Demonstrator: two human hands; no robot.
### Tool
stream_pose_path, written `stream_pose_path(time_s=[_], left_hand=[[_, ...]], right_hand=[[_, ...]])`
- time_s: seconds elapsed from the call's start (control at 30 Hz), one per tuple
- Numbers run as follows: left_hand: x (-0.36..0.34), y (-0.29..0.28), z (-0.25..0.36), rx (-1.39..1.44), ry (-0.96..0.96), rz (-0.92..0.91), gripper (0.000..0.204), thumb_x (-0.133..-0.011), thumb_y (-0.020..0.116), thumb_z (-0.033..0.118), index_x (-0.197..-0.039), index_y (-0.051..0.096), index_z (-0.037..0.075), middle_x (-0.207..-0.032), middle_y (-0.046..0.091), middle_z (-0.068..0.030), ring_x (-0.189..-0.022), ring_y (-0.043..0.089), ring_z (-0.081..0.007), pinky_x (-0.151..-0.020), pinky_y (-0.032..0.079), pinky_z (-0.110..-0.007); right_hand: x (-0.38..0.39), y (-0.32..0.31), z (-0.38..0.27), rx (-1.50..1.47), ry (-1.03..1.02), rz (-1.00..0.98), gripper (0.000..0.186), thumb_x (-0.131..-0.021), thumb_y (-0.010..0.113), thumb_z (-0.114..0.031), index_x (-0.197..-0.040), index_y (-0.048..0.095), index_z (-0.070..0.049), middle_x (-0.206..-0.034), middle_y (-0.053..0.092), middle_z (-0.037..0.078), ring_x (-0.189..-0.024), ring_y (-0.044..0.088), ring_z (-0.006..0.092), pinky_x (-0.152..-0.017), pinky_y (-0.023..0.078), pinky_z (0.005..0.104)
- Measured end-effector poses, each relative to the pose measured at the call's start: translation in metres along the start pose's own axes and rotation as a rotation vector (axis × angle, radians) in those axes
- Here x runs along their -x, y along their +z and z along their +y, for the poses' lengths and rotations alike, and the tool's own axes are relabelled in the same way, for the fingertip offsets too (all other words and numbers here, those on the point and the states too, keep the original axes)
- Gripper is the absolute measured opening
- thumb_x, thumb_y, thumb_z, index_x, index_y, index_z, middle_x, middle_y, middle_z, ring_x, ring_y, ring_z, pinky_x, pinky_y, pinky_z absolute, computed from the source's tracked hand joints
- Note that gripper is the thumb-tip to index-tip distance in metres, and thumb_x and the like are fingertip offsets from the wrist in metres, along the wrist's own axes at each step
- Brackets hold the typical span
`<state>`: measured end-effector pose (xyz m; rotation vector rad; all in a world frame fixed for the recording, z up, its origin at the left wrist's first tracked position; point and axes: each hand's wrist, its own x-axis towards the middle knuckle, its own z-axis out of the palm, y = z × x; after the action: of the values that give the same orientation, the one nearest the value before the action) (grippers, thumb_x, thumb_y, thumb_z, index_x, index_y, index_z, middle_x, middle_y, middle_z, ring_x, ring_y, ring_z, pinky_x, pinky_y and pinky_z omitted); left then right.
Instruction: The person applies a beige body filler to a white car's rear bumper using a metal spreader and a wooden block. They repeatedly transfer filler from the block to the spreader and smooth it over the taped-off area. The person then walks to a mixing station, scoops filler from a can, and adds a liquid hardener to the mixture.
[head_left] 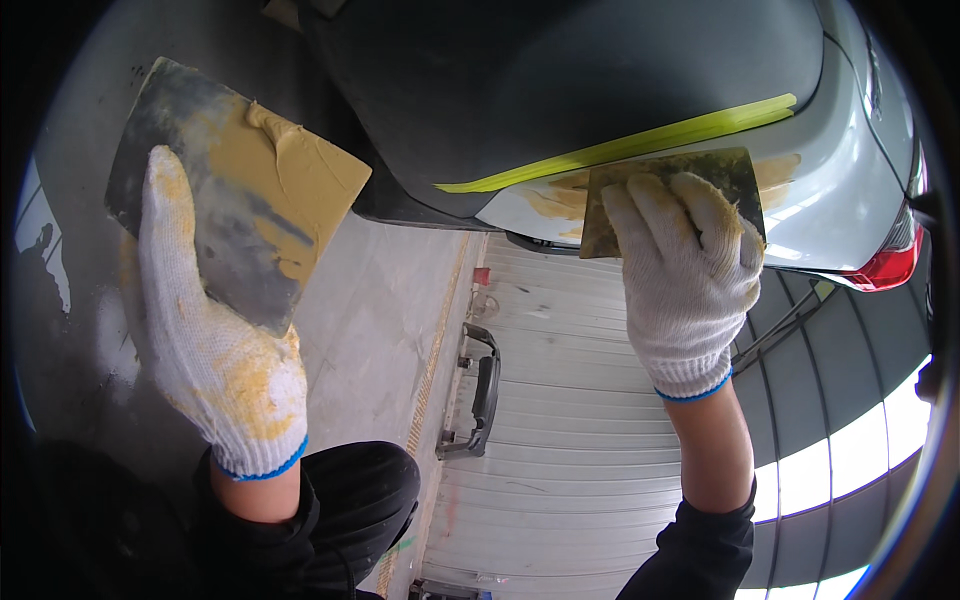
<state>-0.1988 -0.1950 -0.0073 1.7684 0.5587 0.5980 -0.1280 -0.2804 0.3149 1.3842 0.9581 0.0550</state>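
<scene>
In my left hand (232,350), gloved in white knit with yellow-tan stains, is a flat dark mixing board (180,110). The thumb lies on its face, and the other fingers are hidden behind it. A thick smear of tan body filler (310,175) covers the board's right side. My right hand (690,275), in a matching glove, grips a dark, thin rectangular spreader (742,180) with its fingers pressed flat against it. The spreader lies against a silver-white car panel (835,220), with tan filler streaks (555,200) showing on both sides of it.
Yellow-green masking tape (640,150) runs along the border between the panel and the dark grey bumper part (560,90). A red tail light (890,262) is at the right. Below are a slatted grey-white surface (570,400), a dark handle (485,390) and my bent knee (370,490).
</scene>
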Motion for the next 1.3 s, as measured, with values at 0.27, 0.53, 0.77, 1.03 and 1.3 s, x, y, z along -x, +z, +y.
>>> stream_pose_path(time_s=[0.27,0.53,0.77,1.03,1.3], left_hand=[[0.006,-0.003,0.006,0.004,-0.025,-0.037,0.066,-0.095,0.082,0.02,-0.155,0.059,0.0,-0.149,0.068,-0.0179,-0.137,0.066,-0.039,-0.116,0.055,-0.045],[0.008,-0.001,0.008,0.098,-0.054,-0.037,0.069,-0.094,0.082,0.019,-0.156,0.058,0.002,-0.151,0.067,-0.0179,-0.138,0.065,-0.0391,-0.117,0.053,-0.045],[0.007,0.009,0.009,0.043,-0.113,-0.054,0.076,-0.087,0.082,0.007,-0.159,0.058,0.01,-0.147,0.069,-0.0168,-0.135,0.066,-0.0377,-0.114,0.054,-0.043],[0.0,0.012,-0.004,-0.02,-0.104,-0.083,0.073,-0.091,0.082,0.012,-0.159,0.057,0.008,-0.145,0.071,-0.0159,-0.131,0.069,-0.0374,-0.111,0.056,-0.043],[0.004,0.014,-0.011,-0.034,-0.045,-0.062,0.063,-0.102,0.072,0.027,-0.158,0.056,0.003,-0.148,0.069,-0.0158,-0.132,0.069,-0.0367,-0.113,0.055,-0.045]], right_hand=[[-0.007,-0.008,-0.005,0.026,0.027,-0.112,0.056,-0.075,0.08,-0.029,-0.128,0.075,-0.01,-0.123,0.062,0.001,-0.126,0.054,0.0226,-0.1,0.055,0.0406],[0.013,-0.004,0.004,-0.02,-0.027,-0.056,0.053,-0.073,0.077,-0.032,-0.123,0.079,-0.013,-0.127,0.064,-0.003,-0.126,0.056,0.0187,-0.101,0.054,0.0383],[0.021,-0.027,0.027,0.09,-0.066,-0.024,0.049,-0.072,0.074,-0.034,-0.117,0.08,-0.015,-0.123,0.069,-0.006,-0.122,0.057,0.0153,-0.101,0.048,0.0336],[0.003,-0.016,0.035,-0.025,-0.11,0.067,0.04,-0.071,0.076,-0.036,-0.105,0.085,-0.017,-0.118,0.073,-0.011,-0.122,0.059,0.0141,-0.091,0.057,0.0304],[-0.005,-0.009,0.037,-0.074,-0.113,0.1,0.044,-0.07,0.083,-0.021,-0.112,0.083,-0.009,-0.119,0.072,0.0,-0.127,0.06,0.0204,-0.092,0.063,0.0361]])
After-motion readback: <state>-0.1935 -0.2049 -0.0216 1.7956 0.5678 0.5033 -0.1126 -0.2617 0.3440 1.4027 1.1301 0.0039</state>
